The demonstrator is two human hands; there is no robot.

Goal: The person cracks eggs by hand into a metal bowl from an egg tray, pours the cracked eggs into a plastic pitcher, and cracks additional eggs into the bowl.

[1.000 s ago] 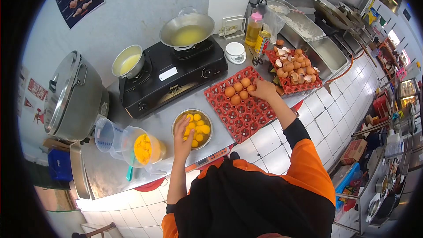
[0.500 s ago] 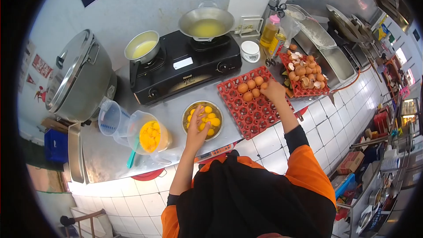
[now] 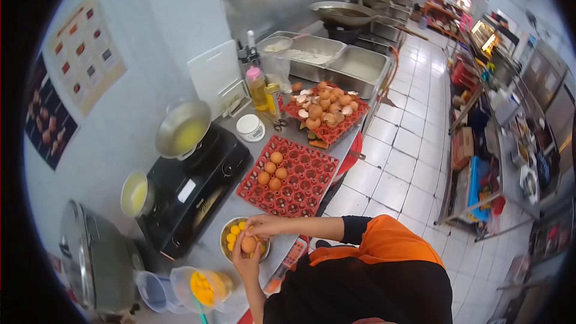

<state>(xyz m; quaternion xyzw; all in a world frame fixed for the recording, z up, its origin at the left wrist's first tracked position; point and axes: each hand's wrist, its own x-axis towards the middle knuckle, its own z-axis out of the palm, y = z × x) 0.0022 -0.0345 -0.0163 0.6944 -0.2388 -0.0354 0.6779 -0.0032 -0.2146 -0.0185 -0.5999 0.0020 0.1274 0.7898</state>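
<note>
Both my hands are together over a round metal bowl point(image 3: 223, 248) of yolks. Between them is a brown egg point(image 3: 248, 243). The fingers of my left hand point(image 3: 245, 265) are closed around it from the near side. My right hand point(image 3: 266, 225) grips it from above, its fingertips partly hidden. Yolks point(image 3: 234, 229) show in the bowl beside my fingers. Just beyond lies a red egg tray point(image 3: 300, 195) with several whole brown eggs point(image 3: 275, 171) at its left side.
A second tray point(image 3: 336, 132) is heaped with eggshells point(image 3: 327, 107). A black gas stove point(image 3: 195, 186) carries two pans by the wall. Near it stand a white scale point(image 3: 250, 128), an oil bottle point(image 3: 256, 88) and a jug of yolks point(image 3: 207, 287). Flour pans point(image 3: 312, 54) sit farther back.
My right hand has come from the egg tray to the bowl with an egg, and my left hand has met it there. My view has turned to the right.
</note>
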